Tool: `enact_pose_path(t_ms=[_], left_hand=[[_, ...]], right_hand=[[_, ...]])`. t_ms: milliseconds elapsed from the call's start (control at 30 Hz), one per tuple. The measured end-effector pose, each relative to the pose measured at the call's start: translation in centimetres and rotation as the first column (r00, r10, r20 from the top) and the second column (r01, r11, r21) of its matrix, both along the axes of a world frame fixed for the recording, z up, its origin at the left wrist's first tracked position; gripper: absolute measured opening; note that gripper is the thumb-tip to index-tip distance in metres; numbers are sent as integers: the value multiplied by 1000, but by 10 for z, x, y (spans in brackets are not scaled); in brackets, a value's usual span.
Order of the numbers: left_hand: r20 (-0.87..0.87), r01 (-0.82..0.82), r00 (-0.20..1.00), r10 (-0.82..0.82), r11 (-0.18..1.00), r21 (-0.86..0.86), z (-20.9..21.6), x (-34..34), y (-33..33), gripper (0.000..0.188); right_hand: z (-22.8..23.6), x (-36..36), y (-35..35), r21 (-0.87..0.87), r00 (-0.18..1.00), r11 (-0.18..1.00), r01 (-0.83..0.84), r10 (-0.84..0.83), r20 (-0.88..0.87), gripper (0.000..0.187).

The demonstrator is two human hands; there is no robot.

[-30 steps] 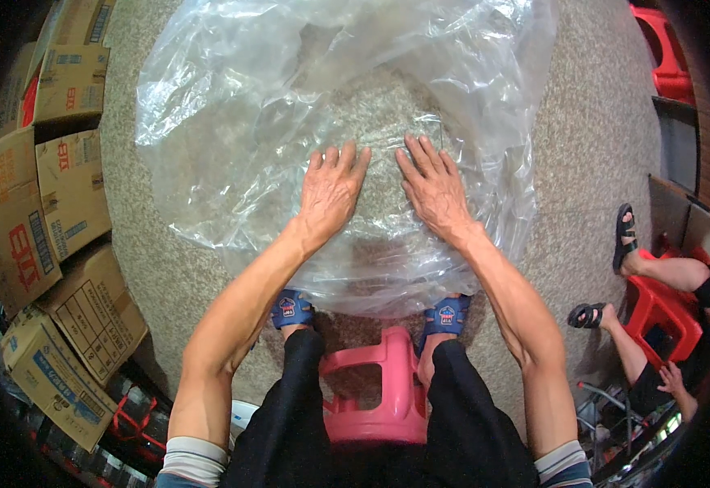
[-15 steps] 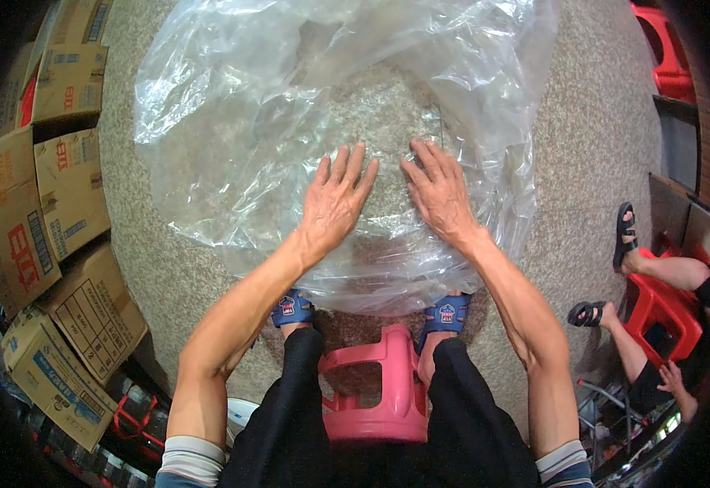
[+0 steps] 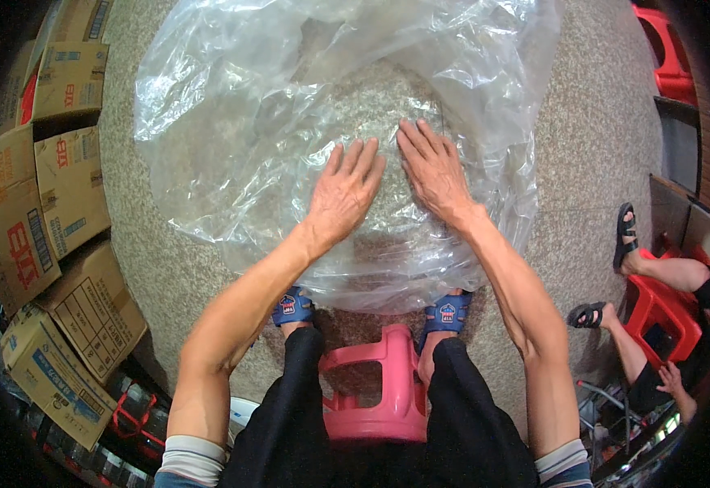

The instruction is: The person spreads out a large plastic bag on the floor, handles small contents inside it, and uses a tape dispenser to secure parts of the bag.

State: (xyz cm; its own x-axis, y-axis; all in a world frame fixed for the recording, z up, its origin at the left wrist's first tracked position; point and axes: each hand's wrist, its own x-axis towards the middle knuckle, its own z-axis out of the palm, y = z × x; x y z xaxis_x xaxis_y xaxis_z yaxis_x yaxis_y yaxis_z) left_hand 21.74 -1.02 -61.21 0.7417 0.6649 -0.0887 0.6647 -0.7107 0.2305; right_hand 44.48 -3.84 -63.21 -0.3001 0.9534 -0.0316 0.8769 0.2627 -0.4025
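Note:
A large sheet of clear, crinkled plastic (image 3: 233,154) lies spread over the speckled floor in front of my feet; whether it is a bag or a single sheet I cannot tell. My left hand (image 3: 345,187) rests palm down on it, fingers stretched out. Close by on the right, my right hand (image 3: 435,169) lies flat on the same plastic, its fingertips a little farther out. Both hands are open and hold nothing. The near edge of the plastic reaches my blue sandals (image 3: 446,313).
A pink plastic stool (image 3: 387,390) stands between my legs. Cardboard boxes (image 3: 70,187) are stacked along the left. At the right another person sits near a red stool (image 3: 670,325), with black sandals (image 3: 625,236) on. A second red stool (image 3: 666,57) stands farther back.
My right hand has slid slightly forward and inward across the plastic. My left hand has shifted a little to the right, its fingers closer together.

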Motion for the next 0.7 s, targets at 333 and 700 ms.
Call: enact_pose_path(t_ms=[333, 700], left_hand=[[-27, -24, 999, 22, 995, -98, -8, -12, -19, 64], [-8, -15, 1000, 14, 994, -104, -7, -21, -19, 66]], right_hand=[[7, -1, -15, 49, 1000, 999, 17, -18, 25, 52], [5, -3, -32, -26, 997, 997, 74, -73, 32, 57]])
